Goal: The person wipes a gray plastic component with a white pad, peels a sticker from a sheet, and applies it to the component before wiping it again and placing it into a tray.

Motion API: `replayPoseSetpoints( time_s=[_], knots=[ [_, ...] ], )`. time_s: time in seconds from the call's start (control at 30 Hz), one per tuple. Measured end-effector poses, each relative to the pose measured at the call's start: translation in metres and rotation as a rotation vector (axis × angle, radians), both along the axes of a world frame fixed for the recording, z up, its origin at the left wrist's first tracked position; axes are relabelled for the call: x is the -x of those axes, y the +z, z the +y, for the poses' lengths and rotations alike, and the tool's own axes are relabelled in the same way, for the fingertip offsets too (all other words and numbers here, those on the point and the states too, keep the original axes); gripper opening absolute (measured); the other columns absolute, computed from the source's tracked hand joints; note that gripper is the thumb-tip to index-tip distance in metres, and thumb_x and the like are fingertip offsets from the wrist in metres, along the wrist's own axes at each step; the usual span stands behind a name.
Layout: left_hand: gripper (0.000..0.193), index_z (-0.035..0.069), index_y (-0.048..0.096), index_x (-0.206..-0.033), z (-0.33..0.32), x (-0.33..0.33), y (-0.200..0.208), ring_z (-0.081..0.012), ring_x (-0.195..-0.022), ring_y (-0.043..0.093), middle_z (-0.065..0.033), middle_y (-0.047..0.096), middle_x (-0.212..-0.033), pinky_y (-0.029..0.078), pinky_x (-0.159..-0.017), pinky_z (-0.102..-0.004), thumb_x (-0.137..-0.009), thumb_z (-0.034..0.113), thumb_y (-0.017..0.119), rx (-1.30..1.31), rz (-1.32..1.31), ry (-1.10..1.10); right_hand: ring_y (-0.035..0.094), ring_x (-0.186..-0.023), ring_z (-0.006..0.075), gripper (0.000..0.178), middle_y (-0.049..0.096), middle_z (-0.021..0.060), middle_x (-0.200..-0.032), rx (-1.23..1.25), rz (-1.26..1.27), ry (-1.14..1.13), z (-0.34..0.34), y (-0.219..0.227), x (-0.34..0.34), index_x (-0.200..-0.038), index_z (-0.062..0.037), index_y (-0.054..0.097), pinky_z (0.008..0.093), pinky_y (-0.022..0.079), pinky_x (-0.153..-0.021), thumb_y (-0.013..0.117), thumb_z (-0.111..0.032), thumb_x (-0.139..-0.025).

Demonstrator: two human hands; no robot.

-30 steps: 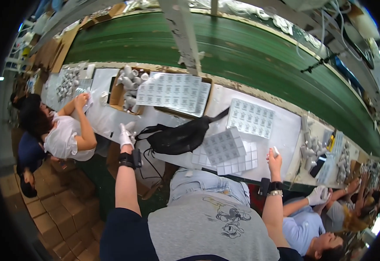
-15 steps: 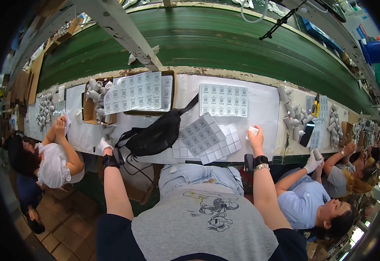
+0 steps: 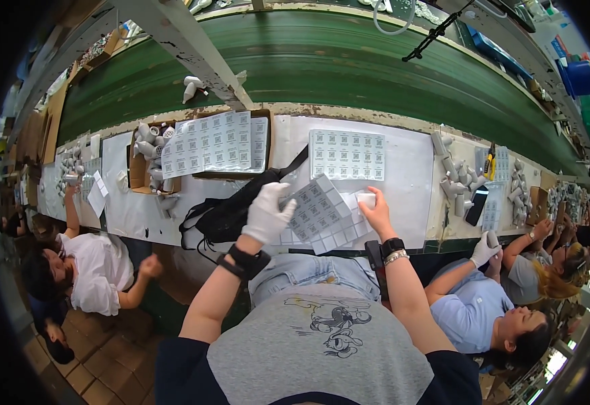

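My left hand (image 3: 268,214), in a white glove, is over the left end of a grey sheet of square printed labels (image 3: 318,209). Its fingers are apart and curved, and I see nothing between them. Bare, my right hand (image 3: 378,214) pinches a small white piece (image 3: 366,199) whose kind I cannot make out. That hand is at the right of the sheets. Under the grey sheet lies a white sheet with a grid of squares (image 3: 344,237). A black waist bag (image 3: 224,219) lies left of them, partly behind my left hand.
A stack of label sheets (image 3: 347,155) lies behind my hands. More label sheets (image 3: 207,144) rest on a carton at left, beside a box of white bulb-shaped parts (image 3: 147,148). Similar parts (image 3: 458,177) and a phone (image 3: 476,206) are at right. Beyond runs a green conveyor belt (image 3: 349,67). Co-workers sit either side.
My left hand has come from the table's left edge to the sheets. My right hand has shifted slightly left with the white piece. White parts appear on the belt; the left co-worker's arms have spread.
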State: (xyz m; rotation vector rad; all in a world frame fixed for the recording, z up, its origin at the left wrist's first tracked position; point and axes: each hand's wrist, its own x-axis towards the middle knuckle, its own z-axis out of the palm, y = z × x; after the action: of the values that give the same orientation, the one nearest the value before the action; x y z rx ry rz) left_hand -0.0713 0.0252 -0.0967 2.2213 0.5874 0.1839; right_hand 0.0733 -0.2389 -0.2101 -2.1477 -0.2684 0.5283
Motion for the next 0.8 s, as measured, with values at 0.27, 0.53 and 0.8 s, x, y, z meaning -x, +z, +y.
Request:
replayPoseSetpoints(
  time_s=[0.27, 0.53, 0.8],
  knots=[
    [0.049, 0.006, 0.053, -0.104, -0.017, -0.040, -0.064, -0.0333, -0.100, 0.052, -0.0195, 0.051, -0.107, 0.044, -0.086, -0.0395, -0.067, 0.034, 0.066, 0.025, 0.319, -0.149, 0.053, -0.100, 0.0271, 0.045, 0.055, 0.0145, -0.111, 0.000, -0.137, 0.086, 0.002, -0.012, 0.012, -0.116, -0.0040, 0.049, 0.0344, 0.042, -0.086, 0.061, -0.008, -0.073],
    [0.031, 0.007, 0.057, -0.091, -0.023, -0.030, -0.076, -0.0316, -0.095, 0.053, -0.0155, 0.052, -0.099, 0.045, -0.079, -0.0402, -0.072, 0.031, 0.065, -0.002, 0.349, -0.080, 0.052, -0.100, 0.0253, 0.038, 0.055, 0.0128, -0.108, 0.000, -0.135, 0.175, 0.024, 0.007, 0.021, -0.114, -0.0034, 0.051, 0.0327, 0.040, -0.087, 0.056, -0.003, -0.076],
    [0.022, 0.007, 0.058, -0.081, -0.015, -0.026, -0.048, -0.0311, -0.084, 0.056, -0.0138, 0.056, -0.088, 0.045, -0.074, -0.0387, -0.076, 0.028, 0.062, 0.123, 0.182, -0.197, 0.050, -0.103, 0.0266, 0.035, 0.053, 0.0140, -0.110, 0.019, -0.374, 0.265, 0.039, 0.020, 0.013, -0.114, -0.0029, 0.051, 0.0340, 0.038, -0.090, 0.057, -0.007, -0.079]
  ],
)
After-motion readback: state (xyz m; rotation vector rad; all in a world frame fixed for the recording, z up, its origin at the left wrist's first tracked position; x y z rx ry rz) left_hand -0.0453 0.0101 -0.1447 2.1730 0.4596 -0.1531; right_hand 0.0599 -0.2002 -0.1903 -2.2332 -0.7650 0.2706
